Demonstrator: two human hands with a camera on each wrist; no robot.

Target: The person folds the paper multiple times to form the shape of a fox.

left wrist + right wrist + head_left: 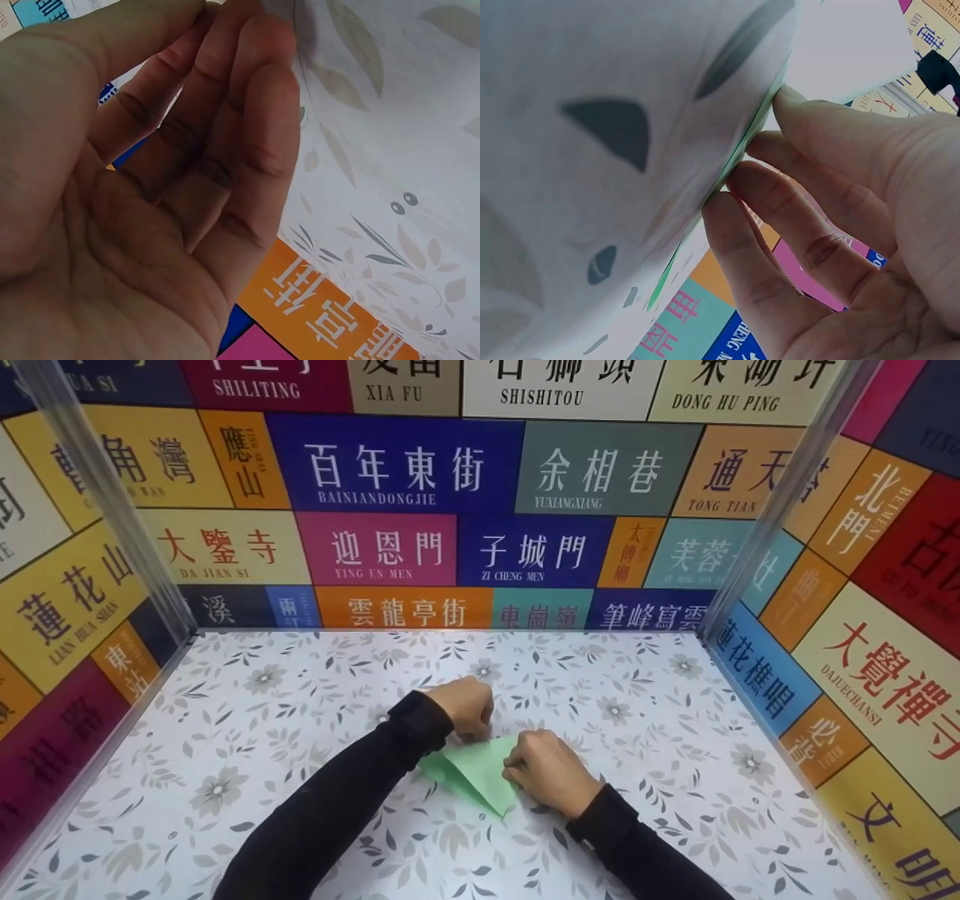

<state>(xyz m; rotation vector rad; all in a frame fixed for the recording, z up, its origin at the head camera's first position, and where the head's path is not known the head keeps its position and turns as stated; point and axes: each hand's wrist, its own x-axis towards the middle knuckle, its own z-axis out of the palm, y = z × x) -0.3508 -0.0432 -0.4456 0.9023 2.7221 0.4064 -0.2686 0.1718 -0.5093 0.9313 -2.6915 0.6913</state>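
Note:
A folded sheet of light green paper [480, 772] lies on the table in the head view, with one pointed corner toward me and a flap standing slightly up. My left hand [466, 707] is at the sheet's far edge with bent fingers. In the left wrist view that hand [172, 165] has its thumb reaching toward the fingertips at the top edge; whether paper lies between them is hidden. At the right edge of the sheet, my right hand [551, 771] pinches the paper. The right wrist view shows its thumb and fingertips [739, 176] along the thin green edge.
The table [337, 682] has a white covering with grey leaves and flowers. Panels with colourful place-name signs [397, 465] stand at the back and both sides. Clear corner strips [780, 487] join the panels.

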